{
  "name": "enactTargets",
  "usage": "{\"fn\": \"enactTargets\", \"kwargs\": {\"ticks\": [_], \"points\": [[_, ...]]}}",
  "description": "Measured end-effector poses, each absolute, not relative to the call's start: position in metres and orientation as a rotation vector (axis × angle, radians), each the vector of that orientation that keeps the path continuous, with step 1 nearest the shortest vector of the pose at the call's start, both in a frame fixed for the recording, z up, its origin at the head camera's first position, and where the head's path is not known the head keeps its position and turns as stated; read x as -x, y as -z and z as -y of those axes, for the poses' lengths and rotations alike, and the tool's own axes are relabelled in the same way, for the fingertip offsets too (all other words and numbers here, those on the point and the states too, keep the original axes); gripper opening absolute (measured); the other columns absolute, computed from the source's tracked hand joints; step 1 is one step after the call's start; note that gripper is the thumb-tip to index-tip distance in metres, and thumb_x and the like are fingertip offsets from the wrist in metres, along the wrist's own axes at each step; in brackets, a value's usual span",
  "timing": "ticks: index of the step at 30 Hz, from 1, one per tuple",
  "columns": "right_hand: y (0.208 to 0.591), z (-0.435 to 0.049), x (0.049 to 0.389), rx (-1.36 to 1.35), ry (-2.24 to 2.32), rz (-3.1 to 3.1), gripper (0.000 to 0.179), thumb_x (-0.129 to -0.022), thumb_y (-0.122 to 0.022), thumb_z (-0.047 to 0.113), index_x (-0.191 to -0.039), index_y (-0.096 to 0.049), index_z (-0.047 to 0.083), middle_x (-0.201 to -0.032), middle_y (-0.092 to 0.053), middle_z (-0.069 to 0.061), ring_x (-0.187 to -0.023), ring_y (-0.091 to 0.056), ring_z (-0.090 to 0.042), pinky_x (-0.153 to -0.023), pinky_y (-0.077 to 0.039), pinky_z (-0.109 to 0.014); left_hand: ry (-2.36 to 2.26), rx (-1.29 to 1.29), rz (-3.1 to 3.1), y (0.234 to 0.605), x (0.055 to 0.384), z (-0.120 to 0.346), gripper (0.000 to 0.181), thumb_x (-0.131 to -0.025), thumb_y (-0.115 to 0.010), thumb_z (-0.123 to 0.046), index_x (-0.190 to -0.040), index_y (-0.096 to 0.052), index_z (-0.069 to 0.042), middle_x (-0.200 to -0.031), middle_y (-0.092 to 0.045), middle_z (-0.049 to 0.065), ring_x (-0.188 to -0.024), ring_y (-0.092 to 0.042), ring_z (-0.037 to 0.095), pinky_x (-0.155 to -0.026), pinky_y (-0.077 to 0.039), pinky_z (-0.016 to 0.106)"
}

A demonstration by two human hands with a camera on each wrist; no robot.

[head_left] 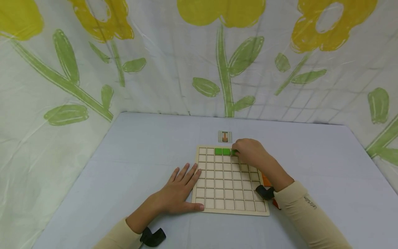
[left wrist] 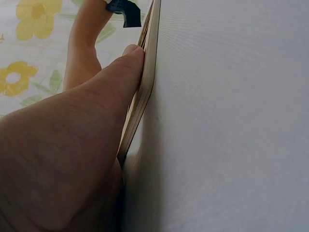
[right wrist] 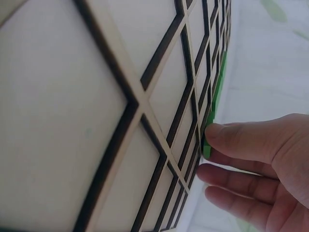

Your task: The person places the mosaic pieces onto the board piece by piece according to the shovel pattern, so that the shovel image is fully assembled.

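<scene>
A pale wooden board [head_left: 219, 183] with a grid of square recesses lies on the table. Two green square tiles [head_left: 222, 151] sit side by side in its far row. Beside them my right hand [head_left: 250, 152] pinches another green tile [right wrist: 207, 149] at the board's far edge, thumb on its face; how far it sits in a recess I cannot tell. Flat and spread, my left hand [head_left: 178, 193] rests at the board's near left, fingertips on the left edge and thumb on the corner. In the left wrist view the thumb [left wrist: 123, 72] touches the board's rim.
A small picture card [head_left: 225, 137] with a gridded design lies beyond the board. Orange tiles [head_left: 266, 180] and a red-orange piece [head_left: 276, 204] lie by the board's right edge, partly hidden by the right forearm. A flowered curtain [head_left: 168, 69] hangs behind the table.
</scene>
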State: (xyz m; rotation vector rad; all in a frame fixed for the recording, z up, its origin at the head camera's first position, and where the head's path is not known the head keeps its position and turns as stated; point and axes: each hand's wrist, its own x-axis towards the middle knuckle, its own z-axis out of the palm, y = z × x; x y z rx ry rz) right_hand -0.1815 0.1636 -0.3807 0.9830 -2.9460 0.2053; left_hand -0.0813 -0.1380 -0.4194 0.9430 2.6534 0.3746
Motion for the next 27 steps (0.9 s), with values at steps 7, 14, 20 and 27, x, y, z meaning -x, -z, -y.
{"fn": "enactTargets", "kwargs": {"ticks": [7, 14, 20, 27], "points": [[0.381, -0.162, 0.182, -0.991, -0.225, 2.948, 0.007, -0.086, -0.078, 0.001, -0.090, -0.076, 0.006, -0.089, -0.071, -0.006, -0.082, -0.068, -0.024, -0.068, -0.056, -0.035, -0.377, -0.944, -2.655, 0.419, 0.081, 0.137, 0.110, -0.087, -0.046, -0.080, -0.162, -0.007, -0.010, -0.168, 0.005, 0.008, -0.152, 0.009, 0.032, -0.117, 0.003, 0.058], [0.382, -0.162, 0.181, -1.008, -0.285, 2.943, 0.007, -0.087, -0.075, -0.003, -0.089, -0.076, 0.003, -0.091, -0.072, -0.009, -0.086, -0.069, -0.027, -0.074, -0.056, -0.038, -0.374, -0.944, -2.652, 0.418, 0.081, 0.137, 0.111, -0.087, -0.047, -0.080, -0.162, -0.006, -0.010, -0.168, 0.006, 0.009, -0.152, 0.009, 0.033, -0.117, 0.003, 0.058], [0.384, -0.169, 0.179, -1.002, -0.417, 2.955, 0.014, -0.090, -0.068, -0.007, -0.095, -0.078, 0.001, -0.102, -0.073, -0.013, -0.098, -0.068, -0.032, -0.082, -0.056, -0.043, -0.380, -0.948, -2.653, 0.417, 0.080, 0.137, 0.110, -0.087, -0.048, -0.079, -0.162, -0.007, -0.009, -0.168, 0.005, 0.009, -0.152, 0.009, 0.033, -0.117, 0.002, 0.059], [0.385, -0.189, 0.167, -0.968, -0.432, 2.956, 0.011, -0.091, -0.069, -0.004, -0.092, -0.078, 0.003, -0.104, -0.072, -0.013, -0.100, -0.067, -0.033, -0.085, -0.054, -0.045, -0.375, -0.944, -2.655, 0.417, 0.080, 0.137, 0.110, -0.088, -0.047, -0.079, -0.162, -0.007, -0.010, -0.168, 0.006, 0.009, -0.152, 0.009, 0.033, -0.117, 0.002, 0.058]]}}
